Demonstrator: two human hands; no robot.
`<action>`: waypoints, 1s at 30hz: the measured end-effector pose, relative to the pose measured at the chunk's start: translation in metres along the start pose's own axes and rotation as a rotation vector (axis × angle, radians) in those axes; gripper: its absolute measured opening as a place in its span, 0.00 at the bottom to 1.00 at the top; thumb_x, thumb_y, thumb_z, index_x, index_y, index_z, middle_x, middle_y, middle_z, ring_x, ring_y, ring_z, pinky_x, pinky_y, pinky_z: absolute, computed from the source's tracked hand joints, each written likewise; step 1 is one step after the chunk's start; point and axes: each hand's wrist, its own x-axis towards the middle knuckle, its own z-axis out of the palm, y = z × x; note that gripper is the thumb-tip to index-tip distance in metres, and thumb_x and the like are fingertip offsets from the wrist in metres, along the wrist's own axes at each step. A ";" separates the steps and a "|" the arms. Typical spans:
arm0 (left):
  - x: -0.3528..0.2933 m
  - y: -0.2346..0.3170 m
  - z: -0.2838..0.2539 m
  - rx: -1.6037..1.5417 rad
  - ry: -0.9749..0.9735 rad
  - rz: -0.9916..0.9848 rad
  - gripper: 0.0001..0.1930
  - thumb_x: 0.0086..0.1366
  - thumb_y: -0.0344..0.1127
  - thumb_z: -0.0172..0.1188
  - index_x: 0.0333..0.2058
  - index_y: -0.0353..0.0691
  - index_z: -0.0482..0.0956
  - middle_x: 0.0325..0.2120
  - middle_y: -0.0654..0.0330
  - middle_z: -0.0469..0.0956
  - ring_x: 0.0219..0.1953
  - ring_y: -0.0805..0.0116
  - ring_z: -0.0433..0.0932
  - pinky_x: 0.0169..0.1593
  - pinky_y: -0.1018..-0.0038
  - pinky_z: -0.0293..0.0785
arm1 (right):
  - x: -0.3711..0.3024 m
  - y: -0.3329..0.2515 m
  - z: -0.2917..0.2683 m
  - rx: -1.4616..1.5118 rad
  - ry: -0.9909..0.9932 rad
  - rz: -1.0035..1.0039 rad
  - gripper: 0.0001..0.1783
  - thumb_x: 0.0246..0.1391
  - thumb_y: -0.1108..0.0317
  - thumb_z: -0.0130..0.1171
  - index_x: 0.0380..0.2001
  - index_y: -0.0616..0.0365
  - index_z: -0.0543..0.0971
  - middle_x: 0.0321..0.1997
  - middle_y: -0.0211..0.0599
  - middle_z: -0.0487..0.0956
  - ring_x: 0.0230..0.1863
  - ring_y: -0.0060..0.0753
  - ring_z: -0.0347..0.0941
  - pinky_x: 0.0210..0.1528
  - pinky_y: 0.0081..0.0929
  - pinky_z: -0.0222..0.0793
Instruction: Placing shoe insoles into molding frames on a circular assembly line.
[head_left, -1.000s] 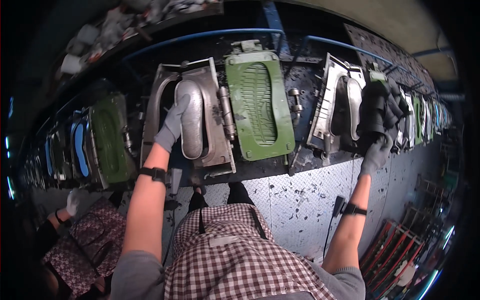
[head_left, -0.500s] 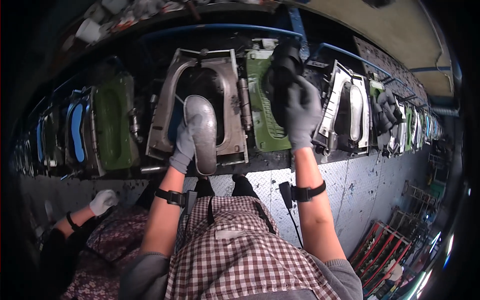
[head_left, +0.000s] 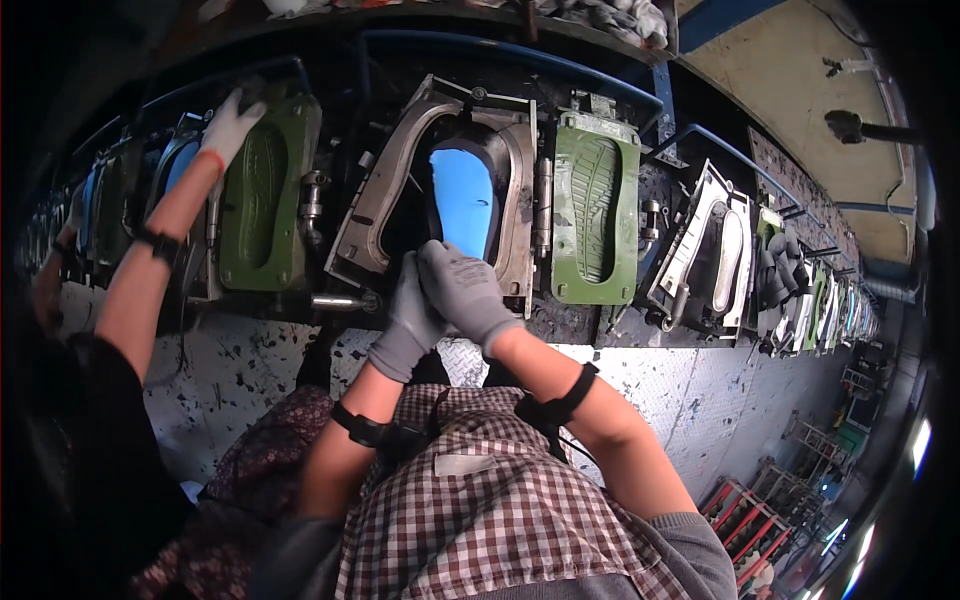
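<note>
Blue sole (head_left: pixel 463 195) w/ black edging (head_left: pixel 493 185) sits over the opening of the grey mould (head_left: pixel 517 195), blue face up, approx. mid-frame. Both hands meet at its near end. R hand (head_left: pixel 465 292) is curled closed on that end, knuckles up; L hand (head_left: pixel 410 315) is tucked in against it, fingers bent, but what its fingertips grip is hidden, can't tell.

Step in hand, as I'd judge it: two-handed work on the near end. To do it well, keep force even L vs. R so the sole doesn't twist; grip the edging, not the blue face, as far as poss.; keep wrists low & in line w/ the sole; mind fingers vs. the mould's metal sides. Worth a check that the edging lies flat all round, esp. under the hands, where it can't be seen. Small dark mark on the blue, R side, approx. midway; can't tell if it's a nick or print.

Direction: broad end points away from the person, narrower end twd the hands. Long axis runs near–far, far end leaning slightly L, so roughly, not exactly, parallel to the green plate (head_left: pixel 597 205) standing just R of the mould.
</note>
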 end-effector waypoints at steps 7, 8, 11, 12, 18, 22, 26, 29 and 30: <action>0.079 0.038 -0.002 0.715 0.249 0.350 0.24 0.76 0.43 0.51 0.61 0.29 0.69 0.54 0.56 0.77 0.58 0.63 0.76 0.64 0.73 0.69 | 0.010 0.047 -0.048 0.251 0.301 0.195 0.24 0.63 0.59 0.59 0.57 0.61 0.72 0.49 0.52 0.80 0.51 0.56 0.78 0.51 0.44 0.73; 0.087 0.039 0.008 0.717 0.323 0.288 0.25 0.76 0.43 0.52 0.62 0.28 0.68 0.54 0.55 0.77 0.56 0.63 0.77 0.63 0.73 0.70 | 0.013 0.045 -0.047 0.193 0.187 0.241 0.29 0.62 0.58 0.60 0.60 0.62 0.69 0.52 0.55 0.80 0.52 0.57 0.77 0.52 0.44 0.74; 0.093 0.042 -0.012 0.654 0.021 0.408 0.33 0.75 0.52 0.52 0.65 0.29 0.66 0.62 0.53 0.72 0.61 0.64 0.73 0.67 0.68 0.65 | 0.020 0.044 -0.041 0.231 -0.074 0.372 0.38 0.60 0.57 0.62 0.66 0.65 0.62 0.56 0.60 0.78 0.56 0.59 0.77 0.57 0.44 0.73; 0.097 0.043 -0.019 0.659 0.022 0.408 0.33 0.75 0.52 0.52 0.65 0.29 0.66 0.62 0.53 0.72 0.61 0.64 0.73 0.67 0.68 0.65 | 0.019 0.045 -0.031 0.442 0.034 0.387 0.32 0.59 0.58 0.62 0.61 0.64 0.67 0.52 0.53 0.81 0.51 0.50 0.79 0.53 0.40 0.74; 0.120 0.050 -0.014 0.702 -0.200 0.539 0.31 0.74 0.33 0.51 0.72 0.38 0.55 0.57 0.53 0.76 0.59 0.69 0.75 0.64 0.70 0.72 | 0.007 0.048 -0.017 0.432 0.433 0.267 0.36 0.56 0.65 0.60 0.66 0.62 0.63 0.48 0.48 0.82 0.45 0.40 0.82 0.49 0.35 0.76; 0.153 0.062 0.018 0.394 -0.044 0.490 0.30 0.72 0.30 0.57 0.70 0.42 0.63 0.54 0.55 0.77 0.51 0.66 0.79 0.58 0.73 0.74 | 0.043 0.050 -0.058 0.207 0.462 0.208 0.38 0.57 0.60 0.56 0.71 0.48 0.62 0.37 0.56 0.84 0.39 0.58 0.82 0.46 0.51 0.75; 0.132 0.047 0.053 0.714 0.121 0.541 0.43 0.67 0.47 0.66 0.73 0.39 0.54 0.62 0.53 0.70 0.61 0.62 0.72 0.63 0.70 0.70 | 0.042 0.069 -0.069 0.158 0.398 0.198 0.35 0.57 0.59 0.54 0.70 0.42 0.64 0.43 0.54 0.84 0.43 0.59 0.81 0.49 0.50 0.75; 0.105 0.016 0.077 0.760 0.246 0.446 0.45 0.68 0.49 0.64 0.74 0.40 0.49 0.69 0.50 0.61 0.70 0.58 0.61 0.70 0.66 0.60 | 0.020 0.094 -0.088 0.143 0.279 0.251 0.32 0.59 0.57 0.55 0.68 0.39 0.68 0.49 0.49 0.83 0.48 0.56 0.80 0.52 0.48 0.75; 0.101 0.011 0.065 1.104 0.314 0.599 0.46 0.68 0.49 0.64 0.74 0.37 0.48 0.69 0.46 0.61 0.70 0.53 0.61 0.71 0.64 0.59 | 0.005 0.100 -0.095 0.175 0.225 0.176 0.32 0.60 0.56 0.55 0.68 0.40 0.68 0.49 0.49 0.83 0.49 0.56 0.80 0.53 0.47 0.74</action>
